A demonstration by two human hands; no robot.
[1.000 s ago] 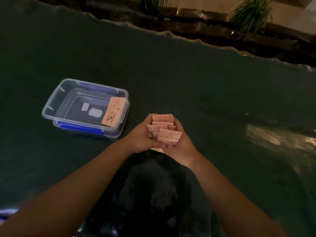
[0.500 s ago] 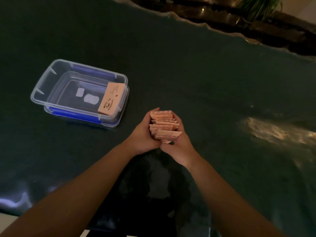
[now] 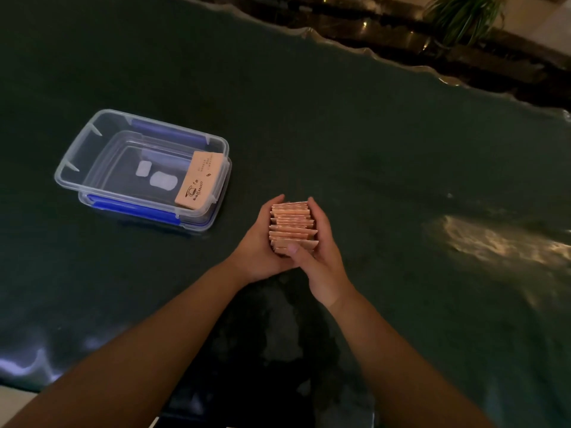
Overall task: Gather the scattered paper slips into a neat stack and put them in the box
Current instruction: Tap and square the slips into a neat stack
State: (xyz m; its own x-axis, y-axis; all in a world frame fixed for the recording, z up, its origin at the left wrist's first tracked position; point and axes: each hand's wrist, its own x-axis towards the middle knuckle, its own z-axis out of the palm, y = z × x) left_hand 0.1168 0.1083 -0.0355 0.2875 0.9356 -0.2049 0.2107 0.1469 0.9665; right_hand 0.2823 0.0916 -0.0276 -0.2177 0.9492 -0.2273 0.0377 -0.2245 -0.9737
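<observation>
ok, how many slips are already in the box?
1 visible. A single slip leans against the right wall inside the clear box. The rest are bunched in the stack held between the left hand and right hand; more could hide behind it.

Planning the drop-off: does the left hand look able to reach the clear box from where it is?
Probably yes. The box sits open on the left hand's side, with bare table between; but that hand is clamping the slips.

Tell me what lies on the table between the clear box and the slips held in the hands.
Nothing: in the head view only bare dark table separates the clear box from the stack of slips, which the left hand and right hand hold.
</observation>
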